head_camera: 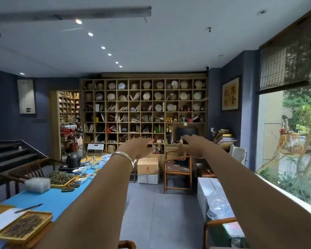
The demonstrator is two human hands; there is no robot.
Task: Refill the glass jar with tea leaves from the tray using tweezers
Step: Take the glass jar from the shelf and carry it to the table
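A wooden tray (pixel 47 217) with dark tea leaves lies at the bottom left, on the near end of the long blue table (pixel 61 198). Dark tweezers (pixel 28 208) lie on a white sheet just behind the tray. No glass jar shows clearly. Both my arms stretch straight forward at chest height, away from the table. My left hand (pixel 139 147), with a silver bangle at the wrist, and my right hand (pixel 193 145) are empty, their fingers spread.
Farther along the table lie a second tray heaped with green leaves (pixel 60 177), a clear plastic box (pixel 37 184), small dishes, white cups and a black kettle (pixel 73 160). Wooden chairs (pixel 178 169), cardboard boxes (pixel 148 169) and a wall of shelves stand ahead; a window is on the right.
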